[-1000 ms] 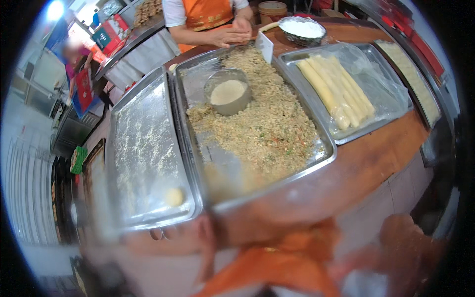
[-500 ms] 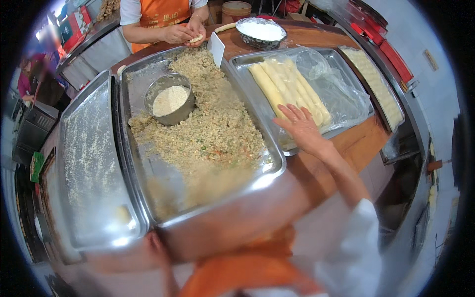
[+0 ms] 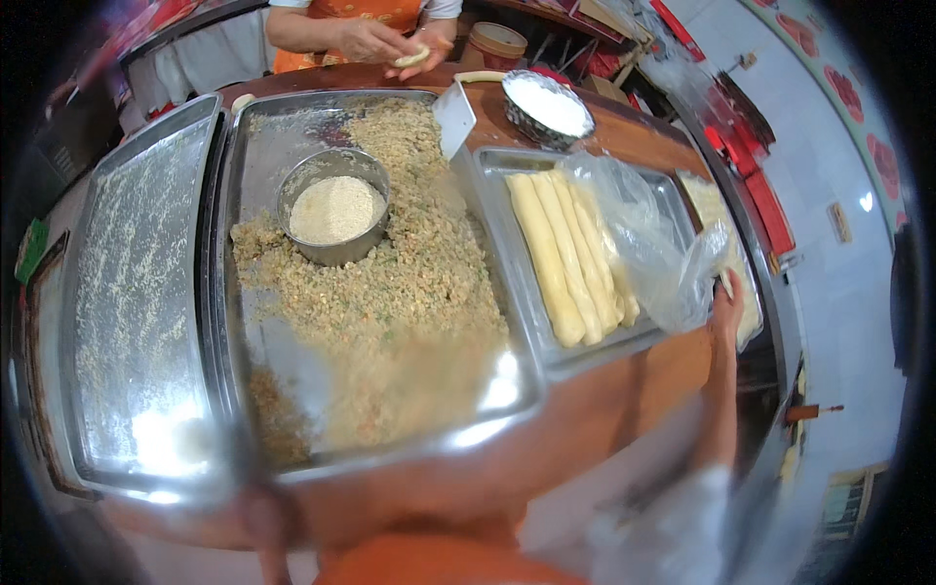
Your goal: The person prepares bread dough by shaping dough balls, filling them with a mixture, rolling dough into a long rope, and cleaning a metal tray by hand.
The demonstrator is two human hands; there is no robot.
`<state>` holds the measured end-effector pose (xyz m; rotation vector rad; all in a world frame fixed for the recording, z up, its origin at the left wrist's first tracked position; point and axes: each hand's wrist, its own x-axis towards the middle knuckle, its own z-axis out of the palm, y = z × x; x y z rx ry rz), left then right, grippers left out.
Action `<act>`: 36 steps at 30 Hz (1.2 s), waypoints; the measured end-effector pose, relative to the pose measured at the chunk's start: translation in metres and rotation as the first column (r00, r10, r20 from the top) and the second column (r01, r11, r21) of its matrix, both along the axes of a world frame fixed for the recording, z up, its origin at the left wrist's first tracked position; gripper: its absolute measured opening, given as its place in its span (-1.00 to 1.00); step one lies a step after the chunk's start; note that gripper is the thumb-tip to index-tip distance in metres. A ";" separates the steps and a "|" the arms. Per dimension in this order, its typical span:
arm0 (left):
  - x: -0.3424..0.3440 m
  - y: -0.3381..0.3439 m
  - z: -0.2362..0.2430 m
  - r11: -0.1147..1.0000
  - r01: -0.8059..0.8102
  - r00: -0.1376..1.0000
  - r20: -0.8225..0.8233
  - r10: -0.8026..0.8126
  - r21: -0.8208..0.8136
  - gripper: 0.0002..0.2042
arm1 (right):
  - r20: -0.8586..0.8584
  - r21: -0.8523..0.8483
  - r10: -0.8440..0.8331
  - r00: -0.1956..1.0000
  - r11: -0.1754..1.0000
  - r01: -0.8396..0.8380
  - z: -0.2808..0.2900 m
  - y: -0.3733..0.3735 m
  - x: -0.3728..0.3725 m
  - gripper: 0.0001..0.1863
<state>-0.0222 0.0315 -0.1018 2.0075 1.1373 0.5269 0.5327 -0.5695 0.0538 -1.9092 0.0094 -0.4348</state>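
My right hand [image 3: 726, 304] is closed on the edge of a clear plastic sheet [image 3: 663, 263], to the right of a metal tray [image 3: 575, 363]. Several long rolls of pale yellow dough [image 3: 558, 263] lie side by side in that tray, mostly uncovered. My left hand [image 3: 268, 512] is smeared by motion at the table's near edge, just below the corner of a big tray [image 3: 409, 444], so its fingers cannot be read. Crumbly, speckled filling [image 3: 400, 302] is spread over that big tray. A round metal tin [image 3: 336, 249] holding pale seeds [image 3: 336, 208] stands in the filling.
Across the table, a co-worker's hands [image 3: 400, 54] hold a small piece of dough. A white scraper [image 3: 453, 119] stands upright beside a bowl of white powder [image 3: 548, 105]. A seed-strewn tray [image 3: 136, 292] lies at left. Another pale-filled tray [image 3: 746, 292] sits at far right.
My right hand has moved right from the dough rolls and taken hold of the plastic sheet, which is now pulled off most of the rolls. The view has shifted somewhat.
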 end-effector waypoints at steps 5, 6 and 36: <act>0.007 -0.007 0.006 0.988 -0.116 0.974 0.185 0.133 -0.099 -0.78 | 0.315 -0.532 0.155 0.936 0.846 0.039 0.034 0.150 0.010 -0.67; 0.005 -0.011 0.007 0.963 -0.179 0.936 0.265 0.230 -0.203 -0.78 | 0.179 -0.589 0.259 0.949 0.801 -0.108 0.026 0.190 0.016 -0.67; 0.007 -0.014 0.010 0.989 -0.028 0.989 0.146 0.007 0.143 -0.80 | -0.320 -0.012 0.510 0.799 0.841 -0.542 -0.048 0.286 0.007 -0.56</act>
